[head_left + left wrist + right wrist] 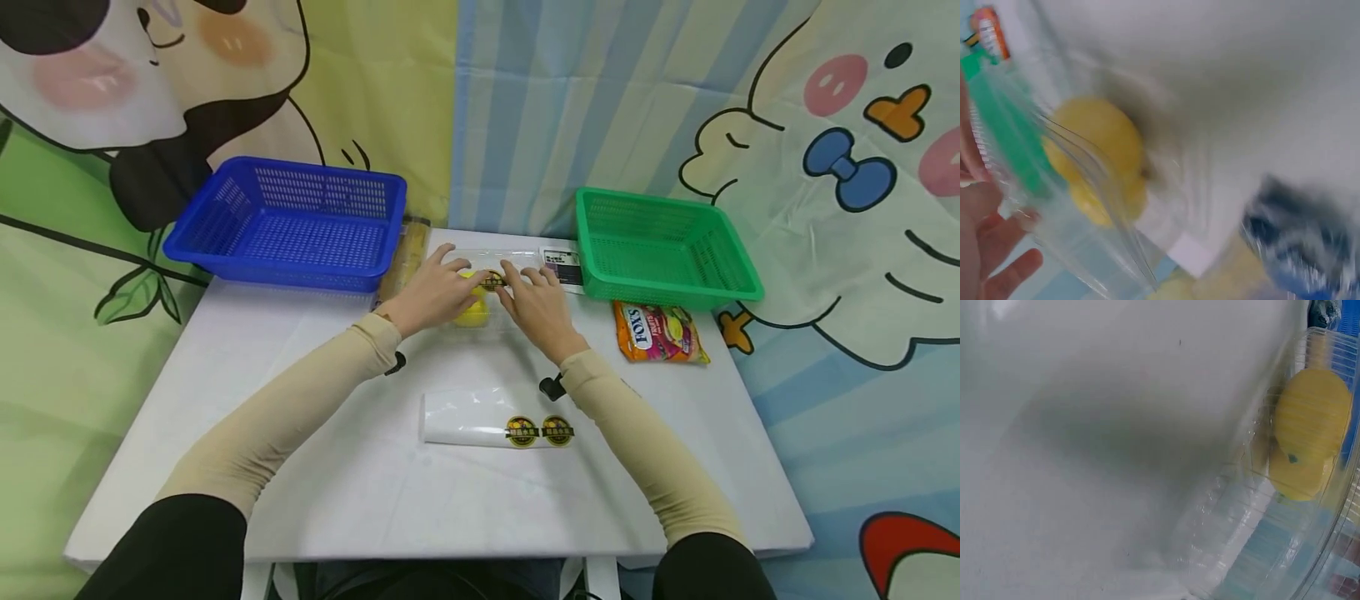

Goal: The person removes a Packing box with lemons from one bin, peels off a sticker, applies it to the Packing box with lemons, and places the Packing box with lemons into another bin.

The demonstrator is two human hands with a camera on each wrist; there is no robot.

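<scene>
Both hands meet near the desk's far edge, between the blue basket (288,223) and the green basket (660,246). Left hand (435,292) and right hand (534,304) lie with fingers curved over a clear plastic container (487,287) holding yellow lemons (472,312); whether they grip it or only press, cannot tell. Candy bag (660,333) just in front of the green basket. Sticker sheet (495,425) lies mid-desk, nearer the front edge.

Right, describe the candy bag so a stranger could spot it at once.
Find the green basket at the white table's far right. The candy bag lies flat just in front of it. It alone is orange and pink, printed FOX'S.
</scene>
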